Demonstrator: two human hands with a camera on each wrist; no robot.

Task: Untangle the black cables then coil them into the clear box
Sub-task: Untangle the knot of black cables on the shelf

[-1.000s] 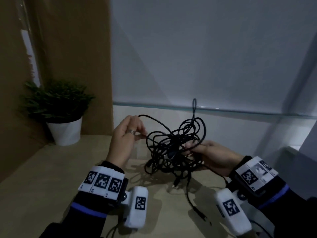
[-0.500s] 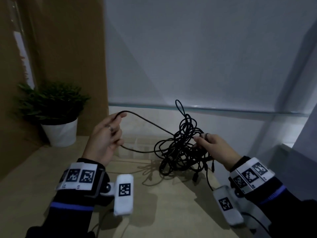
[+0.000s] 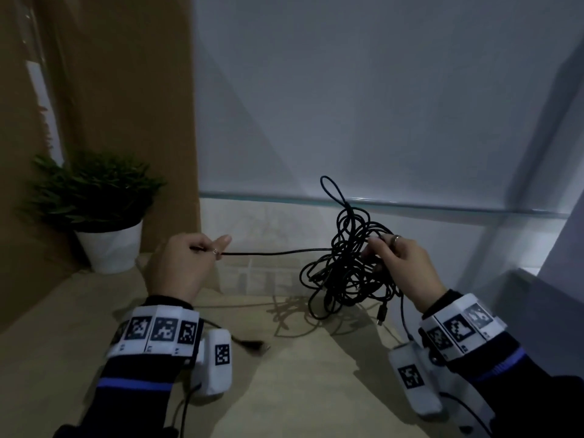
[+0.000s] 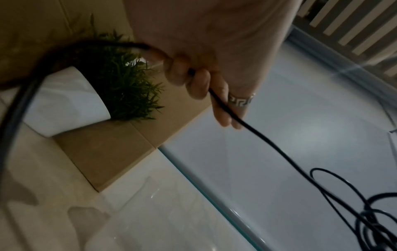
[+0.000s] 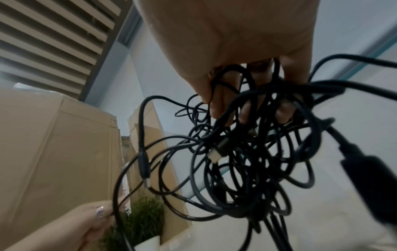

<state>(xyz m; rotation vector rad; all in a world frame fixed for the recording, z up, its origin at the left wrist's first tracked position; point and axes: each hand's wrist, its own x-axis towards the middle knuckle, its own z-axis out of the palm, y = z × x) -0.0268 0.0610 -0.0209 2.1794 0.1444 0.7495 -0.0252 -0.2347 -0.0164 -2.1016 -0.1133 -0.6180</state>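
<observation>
A tangle of black cables (image 3: 344, 273) hangs above the table, gripped by my right hand (image 3: 395, 263) at its upper right. The same tangle (image 5: 247, 161) fills the right wrist view under my curled fingers (image 5: 221, 105), with plugs dangling. One strand (image 3: 278, 253) runs taut and level from the tangle to my left hand (image 3: 186, 263), which grips it with curled fingers (image 4: 197, 84). The strand's free end with a plug (image 3: 252, 345) hangs below my left wrist. The clear box (image 3: 252, 276) sits on the table behind the strand, between my hands.
A potted green plant (image 3: 94, 200) in a white pot stands at the back left of the beige table (image 3: 300, 390). A brown panel (image 3: 126, 105) rises behind it. A frosted glass wall (image 3: 379, 105) closes the back; a grey ledge (image 3: 543, 311) is at right.
My left hand has moved left and lower, drawing one strand out taut from the tangle. My right hand has stayed gripping the bundle, shifted slightly right.
</observation>
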